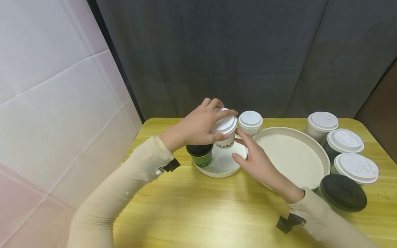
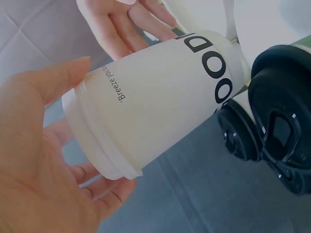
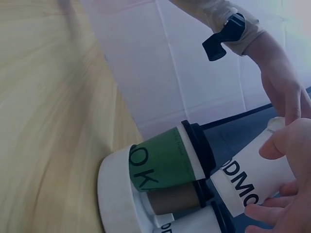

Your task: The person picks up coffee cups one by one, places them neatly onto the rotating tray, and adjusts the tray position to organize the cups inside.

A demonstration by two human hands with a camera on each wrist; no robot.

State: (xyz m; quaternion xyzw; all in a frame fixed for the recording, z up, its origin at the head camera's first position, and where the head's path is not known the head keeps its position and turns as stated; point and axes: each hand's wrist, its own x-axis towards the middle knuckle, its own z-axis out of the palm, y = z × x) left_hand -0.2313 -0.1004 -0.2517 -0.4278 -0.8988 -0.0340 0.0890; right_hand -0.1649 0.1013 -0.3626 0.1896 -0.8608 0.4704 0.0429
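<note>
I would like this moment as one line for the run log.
left hand: grips raised white cup at lid | right hand: beside cup | black-lidded green cup: on small tray

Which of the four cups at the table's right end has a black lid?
The takeaway cup nearest the right sleeve; its black lid sets it apart from the other three, whose lids are white.

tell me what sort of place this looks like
Probably a staged tabletop set-up rather than a working café: a dark cloth hangs behind the table, and several lidded cups stand at its right side.
</note>
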